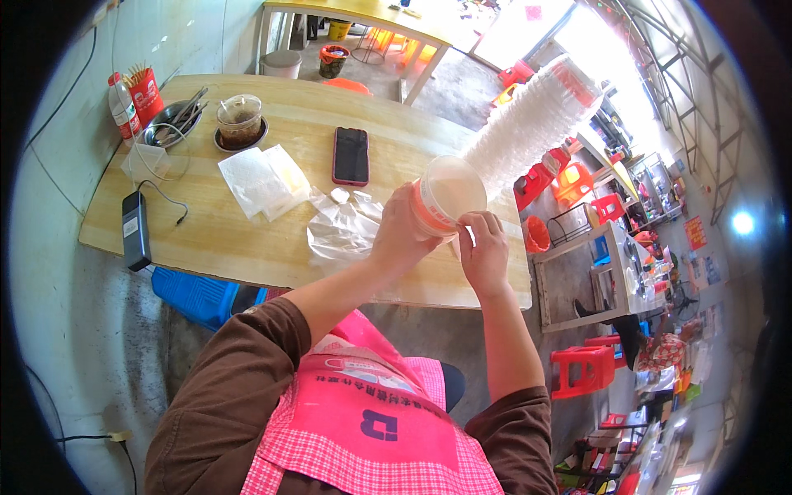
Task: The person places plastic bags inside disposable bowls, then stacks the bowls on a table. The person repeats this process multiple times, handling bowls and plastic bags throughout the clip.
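My left hand (402, 226) is wrapped around a translucent plastic cup (455, 189) with an orange printed band, its open mouth tilted up towards me. The fingers of my right hand (486, 247) pinch at the cup's right edge, near its rim; whether they hold a second cup or a film there I cannot tell. Just behind the cup, a tall leaning stack of clear plastic cups or bowls (532, 120) rises to the upper right. A crumpled clear plastic bag (343, 226) lies on the wooden table (408, 148) to the left of my left hand.
On the table are a phone (351, 156), paper napkins (263, 182), a lidded drink cup (239, 120) in a dark bowl, a metal bowl with utensils (173, 122), a bottle (124, 108) and a power bank (135, 229) with a cable. A blue stool (195, 297) stands below. A person (665, 349) is at the right.
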{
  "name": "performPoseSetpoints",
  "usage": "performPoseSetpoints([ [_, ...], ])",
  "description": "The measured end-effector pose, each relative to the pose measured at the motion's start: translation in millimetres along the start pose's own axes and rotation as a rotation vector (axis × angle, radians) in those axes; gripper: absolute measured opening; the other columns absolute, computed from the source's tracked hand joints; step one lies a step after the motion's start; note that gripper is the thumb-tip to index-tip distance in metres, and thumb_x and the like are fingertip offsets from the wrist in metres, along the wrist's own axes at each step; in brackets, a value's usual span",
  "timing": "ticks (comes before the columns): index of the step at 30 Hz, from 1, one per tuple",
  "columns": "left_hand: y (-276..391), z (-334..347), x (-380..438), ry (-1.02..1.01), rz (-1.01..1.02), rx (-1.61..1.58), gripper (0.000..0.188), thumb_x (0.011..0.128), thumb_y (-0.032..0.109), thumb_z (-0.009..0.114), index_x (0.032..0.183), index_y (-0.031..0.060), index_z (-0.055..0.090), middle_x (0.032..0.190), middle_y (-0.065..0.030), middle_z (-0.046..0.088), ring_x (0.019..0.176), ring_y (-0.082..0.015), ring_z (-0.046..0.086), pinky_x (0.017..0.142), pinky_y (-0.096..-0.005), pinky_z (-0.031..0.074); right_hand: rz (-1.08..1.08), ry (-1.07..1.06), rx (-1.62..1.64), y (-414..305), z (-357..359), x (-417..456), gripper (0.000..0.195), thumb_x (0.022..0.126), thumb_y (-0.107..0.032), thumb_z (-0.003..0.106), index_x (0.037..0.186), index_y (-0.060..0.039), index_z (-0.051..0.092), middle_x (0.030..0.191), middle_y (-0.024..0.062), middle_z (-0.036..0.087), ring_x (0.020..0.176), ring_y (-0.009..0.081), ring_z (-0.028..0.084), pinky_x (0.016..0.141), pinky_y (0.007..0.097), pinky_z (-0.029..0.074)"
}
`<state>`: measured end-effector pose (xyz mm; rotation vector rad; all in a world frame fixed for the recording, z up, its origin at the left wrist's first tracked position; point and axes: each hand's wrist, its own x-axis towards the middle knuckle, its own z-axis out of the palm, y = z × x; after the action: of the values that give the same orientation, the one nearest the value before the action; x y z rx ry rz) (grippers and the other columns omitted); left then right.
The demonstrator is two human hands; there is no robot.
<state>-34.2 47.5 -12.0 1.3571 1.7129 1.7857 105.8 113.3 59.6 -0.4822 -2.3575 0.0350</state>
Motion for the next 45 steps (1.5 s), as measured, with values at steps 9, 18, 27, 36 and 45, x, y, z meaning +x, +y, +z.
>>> performPoseSetpoints([
  [9,-1.3,-12.3,-9.3,-0.006,0.429,0.5,0.071,0.07,0.018,0.08,0.133,0.009,0.047,0.137,-0.0176,0.048,0.133,-0.0385,0.039,0.109,-0.0445,0.035,0.122,0.409,-0.029,15.0,-54.9,-29.2,0.013,0.083,0.007,0.063,0.093,-0.0017,0.06,0.092,0.0128,0.065,0.087,0.0292,0.063,0.078,0.0347,0.049],
  [18,17.2,-24.7,37.1,-0.476,0.287,0.947,0.027,0.079,0.021,0.069,0.104,0.0094,0.066,0.113,-0.0087,0.064,0.114,-0.0262,0.055,0.092,-0.0414,0.044,0.112,-0.066,-0.043,9.0,-56.9,-123.9,0.014,0.078,-0.001,0.07,0.087,-0.0069,0.062,0.089,0.0091,0.064,0.084,0.0298,0.062,0.07,0.0384,0.051],
  [27,8.9,-47.9,4.2,-0.595,0.344,0.746,0.035,0.077,0.027,0.072,0.105,0.0086,0.063,0.108,-0.0102,0.061,0.11,-0.0312,0.056,0.086,-0.0446,0.05,0.206,-0.019,-0.051,9.7,-16.2,-121.6,0.034,0.079,-0.01,0.072,0.112,-0.0081,0.061,0.115,0.0129,0.062,0.108,0.0336,0.058,0.089,0.0424,0.049],
  [36,-30.6,-117.8,-73.7,-0.686,0.009,0.622,0.029,0.079,0.023,0.071,0.102,0.0065,0.063,0.102,-0.0151,0.061,0.101,-0.0336,0.059,0.083,-0.043,0.051,0.157,0.036,0.203,-25.9,-18.6,-121.1,0.041,0.079,-0.007,0.07,0.118,-0.0063,0.061,0.122,0.0159,0.061,0.11,0.0361,0.059,0.093,0.0433,0.048],
  [45,-24.5,-117.2,-77.4,-0.563,0.429,0.631,0.019,0.081,0.02,0.068,0.094,0.0063,0.067,0.1,-0.0122,0.064,0.104,-0.0319,0.059,0.084,-0.042,0.05,0.049,-0.131,0.326,-51.6,11.9,-101.5,0.027,0.076,-0.003,0.069,0.103,-0.0052,0.067,0.112,0.0142,0.065,0.102,0.0351,0.061,0.088,0.0418,0.049],
])
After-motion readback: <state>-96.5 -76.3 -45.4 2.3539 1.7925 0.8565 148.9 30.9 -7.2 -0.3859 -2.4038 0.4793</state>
